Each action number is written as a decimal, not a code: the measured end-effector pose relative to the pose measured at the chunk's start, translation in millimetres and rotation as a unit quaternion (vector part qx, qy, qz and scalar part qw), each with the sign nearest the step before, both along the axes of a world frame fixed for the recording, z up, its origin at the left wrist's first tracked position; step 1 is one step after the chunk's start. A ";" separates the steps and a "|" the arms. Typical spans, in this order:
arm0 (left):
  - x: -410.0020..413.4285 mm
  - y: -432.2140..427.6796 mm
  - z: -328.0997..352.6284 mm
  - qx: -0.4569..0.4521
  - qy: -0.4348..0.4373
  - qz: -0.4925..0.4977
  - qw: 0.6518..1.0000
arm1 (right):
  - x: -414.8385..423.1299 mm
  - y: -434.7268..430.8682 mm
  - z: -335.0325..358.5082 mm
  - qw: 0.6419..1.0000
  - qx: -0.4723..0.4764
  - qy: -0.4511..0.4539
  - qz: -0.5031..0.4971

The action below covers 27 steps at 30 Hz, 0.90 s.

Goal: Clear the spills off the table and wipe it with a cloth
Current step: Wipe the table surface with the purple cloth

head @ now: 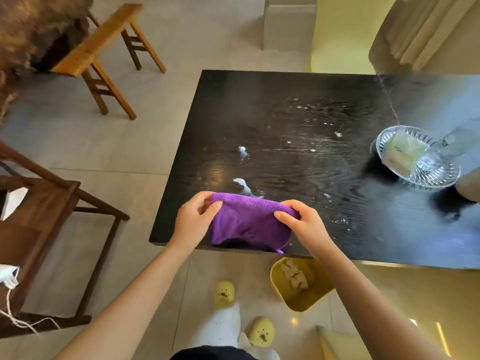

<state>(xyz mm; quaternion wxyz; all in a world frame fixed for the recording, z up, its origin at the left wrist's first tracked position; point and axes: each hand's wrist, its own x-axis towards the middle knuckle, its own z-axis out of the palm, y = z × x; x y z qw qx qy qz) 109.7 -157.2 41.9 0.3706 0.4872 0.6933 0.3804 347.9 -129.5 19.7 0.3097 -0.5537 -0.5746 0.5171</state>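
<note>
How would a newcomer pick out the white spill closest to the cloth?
Start at the dark table. At its near edge is a purple cloth; the spill is the long curved white streak just beyond the cloth's top edge. The other white blob sits farther back and is smaller and rounder.

A purple cloth (249, 222) is lying bunched at the near edge of the black table (285, 100). White spills (242, 151) are sitting just beyond it, crumbs (338, 134) lying scattered farther off.

L hand (193, 219) & R hand (302, 222) fwd, fingers curled, apparently pinching cloth (249, 222).
</note>
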 end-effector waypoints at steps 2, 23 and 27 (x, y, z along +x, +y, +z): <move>1.0 23.5 9.0 0.008 0.014 -0.021 1.000 | 0.5 18.0 6.3 1.000 0.013 0.000 -0.019; 66.3 373.7 -68.1 -0.117 -0.004 -0.159 0.980 | 35.3 319.0 -50.9 0.937 -0.012 -0.275 -0.214; 25.4 415.0 -89.7 -0.105 0.089 -0.112 0.984 | 16.4 345.6 -91.0 0.885 0.042 -0.461 -0.051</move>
